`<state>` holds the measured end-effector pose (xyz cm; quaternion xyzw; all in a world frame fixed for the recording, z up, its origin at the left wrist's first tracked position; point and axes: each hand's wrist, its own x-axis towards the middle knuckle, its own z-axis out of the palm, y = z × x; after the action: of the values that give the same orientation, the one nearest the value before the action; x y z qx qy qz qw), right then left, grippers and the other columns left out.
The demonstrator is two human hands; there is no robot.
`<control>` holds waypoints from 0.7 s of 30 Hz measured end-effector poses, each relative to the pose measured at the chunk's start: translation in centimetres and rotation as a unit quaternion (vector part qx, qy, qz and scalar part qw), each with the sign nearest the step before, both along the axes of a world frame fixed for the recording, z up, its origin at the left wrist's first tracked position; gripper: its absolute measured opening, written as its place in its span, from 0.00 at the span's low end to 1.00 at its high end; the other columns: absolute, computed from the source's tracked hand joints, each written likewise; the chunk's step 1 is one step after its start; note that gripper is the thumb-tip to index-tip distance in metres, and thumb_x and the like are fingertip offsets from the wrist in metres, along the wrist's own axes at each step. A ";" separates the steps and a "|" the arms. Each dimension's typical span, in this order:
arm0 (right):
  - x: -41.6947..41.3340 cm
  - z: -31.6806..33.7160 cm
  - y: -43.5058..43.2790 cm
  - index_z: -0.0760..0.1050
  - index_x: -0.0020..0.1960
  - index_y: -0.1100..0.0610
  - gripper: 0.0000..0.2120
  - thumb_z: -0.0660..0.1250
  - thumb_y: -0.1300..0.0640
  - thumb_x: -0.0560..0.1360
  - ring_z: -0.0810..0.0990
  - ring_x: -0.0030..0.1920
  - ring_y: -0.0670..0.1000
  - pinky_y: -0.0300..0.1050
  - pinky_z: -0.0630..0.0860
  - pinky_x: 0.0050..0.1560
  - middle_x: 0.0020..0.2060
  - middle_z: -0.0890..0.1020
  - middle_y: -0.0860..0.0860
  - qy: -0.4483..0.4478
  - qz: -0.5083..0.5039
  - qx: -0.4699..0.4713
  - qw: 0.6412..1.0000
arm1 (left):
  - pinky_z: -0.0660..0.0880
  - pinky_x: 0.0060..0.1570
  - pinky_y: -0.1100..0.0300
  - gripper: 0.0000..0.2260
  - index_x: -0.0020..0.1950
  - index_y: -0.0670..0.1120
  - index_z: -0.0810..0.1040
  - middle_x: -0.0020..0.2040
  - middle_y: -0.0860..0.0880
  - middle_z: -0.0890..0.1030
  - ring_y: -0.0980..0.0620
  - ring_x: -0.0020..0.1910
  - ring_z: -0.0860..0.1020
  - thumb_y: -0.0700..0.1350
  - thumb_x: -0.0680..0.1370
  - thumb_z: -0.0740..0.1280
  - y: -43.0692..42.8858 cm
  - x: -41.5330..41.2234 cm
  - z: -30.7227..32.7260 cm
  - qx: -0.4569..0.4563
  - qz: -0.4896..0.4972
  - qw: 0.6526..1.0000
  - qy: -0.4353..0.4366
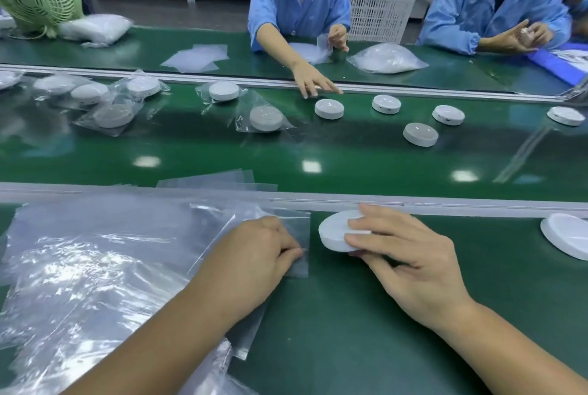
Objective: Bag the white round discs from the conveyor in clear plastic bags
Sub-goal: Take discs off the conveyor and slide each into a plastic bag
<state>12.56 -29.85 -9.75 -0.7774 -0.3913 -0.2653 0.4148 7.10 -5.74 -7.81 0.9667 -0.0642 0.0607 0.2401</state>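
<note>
On the near green table, the right hand (pixel 410 254) grips a white disc (pixel 337 232); the left hand (pixel 261 245) pinches a clear bag (pixel 299 226). Next the bag mouth likely must open for the disc.

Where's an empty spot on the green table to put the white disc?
The bare green between the right hand holding the disc and the other disc at the right edge is free. So is the green between both arms. The near strip of the belt is bare too. The left is crowded: the left hand pinches a clear bag beside the bag pile.
</note>
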 end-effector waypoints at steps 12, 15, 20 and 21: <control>-2.1 2.3 2.1 0.87 0.48 0.41 0.11 0.79 0.40 0.68 0.81 0.66 0.47 0.40 0.78 0.63 0.60 0.85 0.39 0.225 0.053 0.150 0.961 | 0.74 0.53 0.72 0.21 0.57 0.60 0.81 0.53 0.62 0.84 0.62 0.54 0.82 0.48 0.67 0.82 -2.1 -1.4 2.4 -0.394 -0.074 0.916 -0.023; -2.2 2.6 3.2 0.87 0.54 0.41 0.18 0.82 0.44 0.64 0.83 0.62 0.44 0.38 0.80 0.53 0.63 0.84 0.44 0.410 0.169 0.137 0.886 | 0.74 0.48 0.74 0.10 0.49 0.57 0.82 0.47 0.61 0.85 0.62 0.49 0.83 0.43 0.74 0.76 -2.9 -1.2 2.5 -0.407 0.019 0.903 -0.139; 3.6 3.9 5.6 0.85 0.46 0.32 0.15 0.82 0.51 0.69 0.83 0.49 0.35 0.27 0.75 0.49 0.47 0.86 0.34 0.317 -0.005 0.044 0.947 | 0.52 0.77 0.58 0.27 0.78 0.64 0.58 0.79 0.60 0.59 0.55 0.80 0.52 0.69 0.80 0.45 2.4 0.7 2.2 -0.018 0.100 0.992 -0.070; 6.3 4.0 6.0 0.84 0.44 0.32 0.14 0.81 0.51 0.70 0.82 0.49 0.35 0.29 0.74 0.51 0.46 0.86 0.33 0.279 -0.063 0.028 0.958 | 0.45 0.79 0.49 0.31 0.80 0.63 0.51 0.82 0.57 0.50 0.51 0.81 0.43 0.70 0.79 0.38 3.6 0.9 2.0 0.101 0.116 0.988 0.001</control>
<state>18.83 -23.90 -5.71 -0.8317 -0.2029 -0.0739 0.5115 8.02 -2.10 -5.86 0.9869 0.0428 0.0806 0.1328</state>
